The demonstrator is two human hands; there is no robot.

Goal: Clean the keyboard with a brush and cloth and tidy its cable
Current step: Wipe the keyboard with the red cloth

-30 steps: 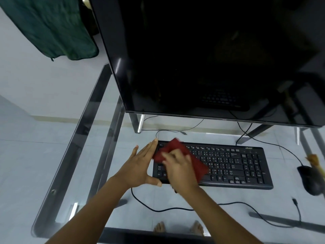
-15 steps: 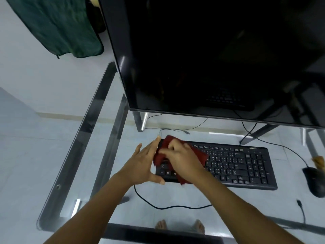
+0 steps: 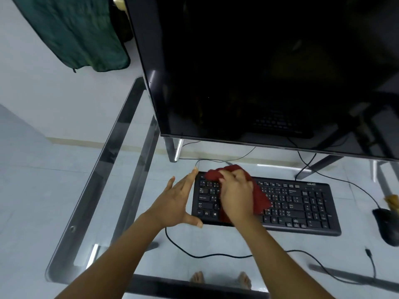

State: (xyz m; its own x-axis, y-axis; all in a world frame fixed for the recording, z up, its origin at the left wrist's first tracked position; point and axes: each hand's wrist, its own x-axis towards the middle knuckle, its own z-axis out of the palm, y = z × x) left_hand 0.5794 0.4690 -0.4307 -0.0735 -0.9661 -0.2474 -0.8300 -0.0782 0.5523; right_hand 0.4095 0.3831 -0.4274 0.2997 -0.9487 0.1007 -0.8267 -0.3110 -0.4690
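**Keyboard wiped with red cloth on glass desk**

Head view: A black keyboard [image 3: 280, 203] is seen lying flat on a glass desk [image 3: 121, 134], below the lower edge of a large dark monitor [image 3: 259, 72]. The keyboard's left end is braced by the left hand [image 3: 174, 203], which is held open with fingers straight along the short edge and the thumb set against the front left corner; nothing is gripped by it. A red cloth [image 3: 259, 199] is bunched under the right hand [image 3: 236, 195], whose fingers are curled closed on it and pressed onto the left part of the keys. A black cable [image 3: 207, 254] is laid loose across the glass in front of the keyboard. A dark mouse [image 3: 386, 225] is seen at the right edge, well apart from the hands. A green fabric [image 3: 82, 33] is hung at upper left. 2 bare feet [image 3: 220, 277] are visible through the glass.
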